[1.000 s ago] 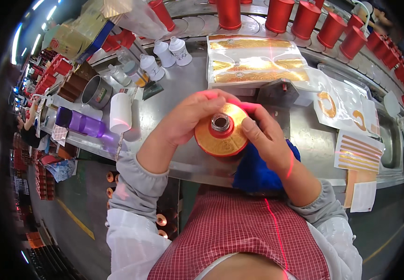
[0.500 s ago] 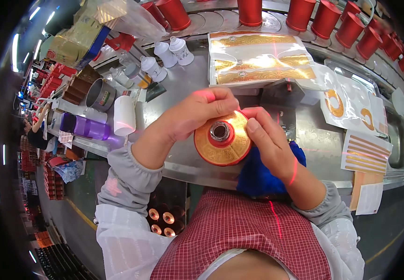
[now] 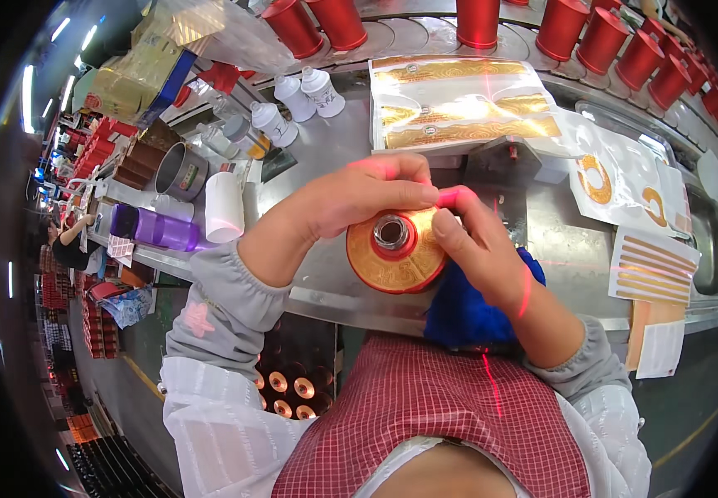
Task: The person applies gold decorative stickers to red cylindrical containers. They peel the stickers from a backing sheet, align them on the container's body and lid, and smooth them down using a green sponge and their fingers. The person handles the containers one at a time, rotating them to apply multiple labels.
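Observation:
A red bottle (image 3: pixel 392 270) with a gold ring-shaped label on its shoulder is right under my hands, its open neck facing up. My left hand (image 3: pixel 367 199) reaches across the bottle's far side, thumb and fingers closed at the far right of the rim. Meeting it there, my right hand (image 3: pixel 483 249) has its thumb on the rim and its index finger against the left fingertips. Anything thin between those fingertips is too small to make out. The bottle's lower body and my right hand's other fingers are hidden. A blue cloth (image 3: pixel 471 311) lies beneath my right wrist.
Beyond the metal table (image 3: pixel 326 299), red bottles (image 3: pixel 477 25) stand on a conveyor. Gold label sheets (image 3: pixel 467 104) lie at the back, ring labels (image 3: pixel 595 180) and strip labels (image 3: pixel 654 267) to the right. At left are white bottles (image 3: pixel 323 91), a paper roll (image 3: pixel 224 207) and a purple flask (image 3: pixel 164 228).
My fingertips have shifted slightly right along the bottle's rim, and the right index finger has moved against the left thumb. The bottle has hardly moved. Red bottles on the conveyor have travelled right.

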The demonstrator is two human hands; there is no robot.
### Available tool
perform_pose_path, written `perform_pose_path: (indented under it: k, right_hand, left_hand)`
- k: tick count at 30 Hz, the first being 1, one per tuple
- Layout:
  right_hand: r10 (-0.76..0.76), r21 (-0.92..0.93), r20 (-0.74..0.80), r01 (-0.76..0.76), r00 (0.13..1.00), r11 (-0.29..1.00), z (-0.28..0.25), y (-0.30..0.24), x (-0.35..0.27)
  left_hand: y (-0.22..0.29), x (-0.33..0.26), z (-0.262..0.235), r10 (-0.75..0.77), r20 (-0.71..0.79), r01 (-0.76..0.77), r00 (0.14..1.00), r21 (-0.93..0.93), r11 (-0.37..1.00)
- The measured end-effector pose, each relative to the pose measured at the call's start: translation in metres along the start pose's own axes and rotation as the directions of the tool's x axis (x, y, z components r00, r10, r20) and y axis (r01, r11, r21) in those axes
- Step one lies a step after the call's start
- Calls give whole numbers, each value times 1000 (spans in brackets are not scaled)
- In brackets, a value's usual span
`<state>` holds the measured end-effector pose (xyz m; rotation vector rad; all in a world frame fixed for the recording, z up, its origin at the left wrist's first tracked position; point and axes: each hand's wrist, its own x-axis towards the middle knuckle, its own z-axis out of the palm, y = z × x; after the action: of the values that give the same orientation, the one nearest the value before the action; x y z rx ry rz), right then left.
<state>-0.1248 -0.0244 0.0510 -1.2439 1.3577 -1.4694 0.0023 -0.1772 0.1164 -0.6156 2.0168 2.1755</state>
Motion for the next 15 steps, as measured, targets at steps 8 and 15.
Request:
perform_pose_path:
  k: [8, 15]
  right_hand:
    - [88, 18, -5, -88, 996, 996, 0, -5, 5]
    - [116, -73, 20, -114, 993, 991, 2, -17, 24]
  left_hand:
    - [-2, -1, 4, -5, -126, -4, 992, -70, 998]
    - [-26, -27, 0, 185, -115, -215, 976, -368, 905]
